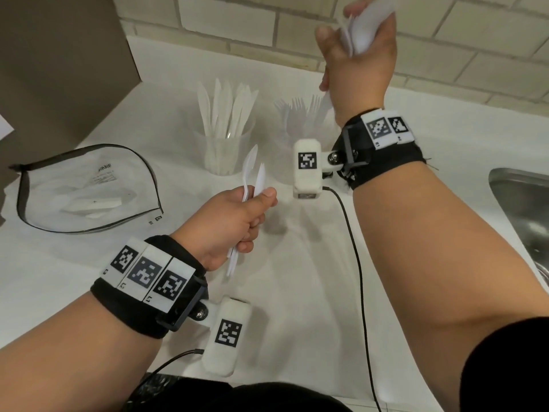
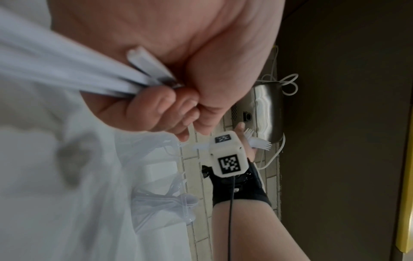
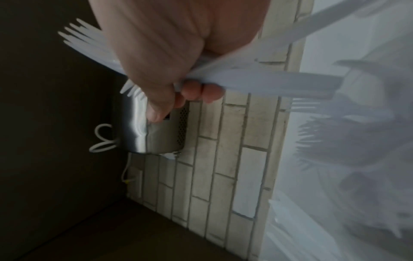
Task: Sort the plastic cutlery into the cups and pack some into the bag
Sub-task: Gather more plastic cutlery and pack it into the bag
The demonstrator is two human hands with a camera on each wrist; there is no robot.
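Observation:
My left hand [image 1: 249, 217] grips a white plastic spoon [image 1: 249, 168] and knife [image 1: 260, 177] upright above the white counter; the left wrist view shows their handles [image 2: 143, 63] in my left hand [image 2: 165, 106]. My right hand [image 1: 350, 43] is raised near the brick wall, gripping a bunch of white forks [image 1: 367, 23]; their tines [image 3: 76, 35] stick out past my right hand [image 3: 178, 88]. A clear cup of knives [image 1: 225, 135] and a clear cup of forks [image 1: 297, 120] stand at the back. The clear black-rimmed bag [image 1: 89, 188] lies at the left with cutlery inside.
A steel sink [image 1: 520, 209] is at the right edge. A brown cabinet side [image 1: 59, 55] rises at the back left. A black cable [image 1: 356, 257] runs across the counter from the right wrist camera. A metal appliance [image 3: 156, 134] hangs on the brick wall.

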